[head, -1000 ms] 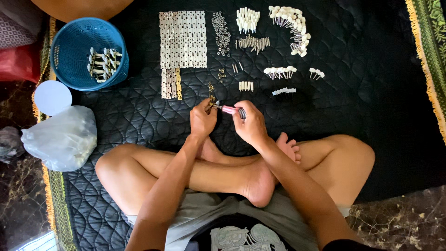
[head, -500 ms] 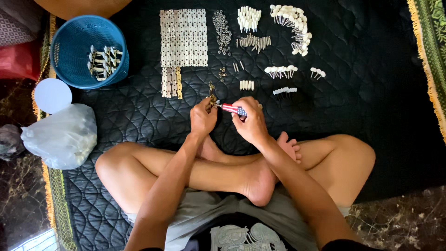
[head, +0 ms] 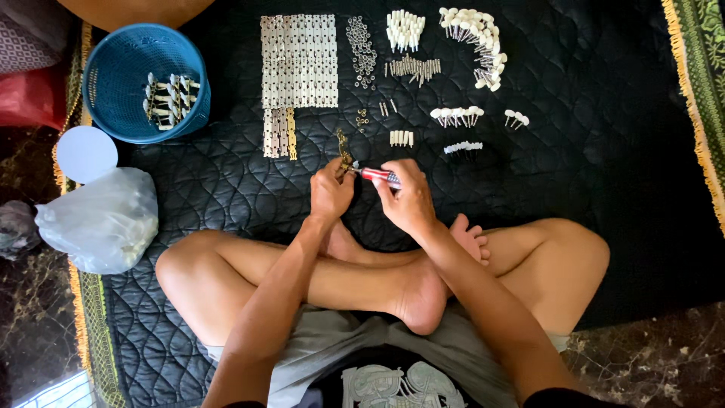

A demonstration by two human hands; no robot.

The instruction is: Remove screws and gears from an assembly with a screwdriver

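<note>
The left hand (head: 331, 193) is closed, its fingertips pinching a small brass-coloured metal part (head: 346, 160) that stands just above the knuckles. The right hand (head: 408, 200) is also closed, wrapped round a red-handled screwdriver (head: 377, 176) whose tip points left and meets the brass part. Both hands hover just above the person's crossed legs, over a black quilted mat (head: 589, 166).

Taking the brass part as the mark: straight beyond it, near, lie a few short white pegs (head: 401, 138) and tiny brass rings (head: 362, 119). Beyond and a little left sits a flat block of white perforated strips (head: 299, 60), with several narrower strips (head: 278, 133) at its lower edge. Beyond and right are rows of white-headed pins (head: 455, 115), a curved heap of more of them (head: 472, 34), a bundle of grey metal pins (head: 412, 68) and a line of small metal washers (head: 362, 41). Far left and beyond stands a blue plastic basket (head: 113, 83) holding assembled pieces (head: 170, 100). Left of the part, off the mat's edge, lie a round white lid (head: 86, 153) and a clear plastic bag (head: 102, 219).
</note>
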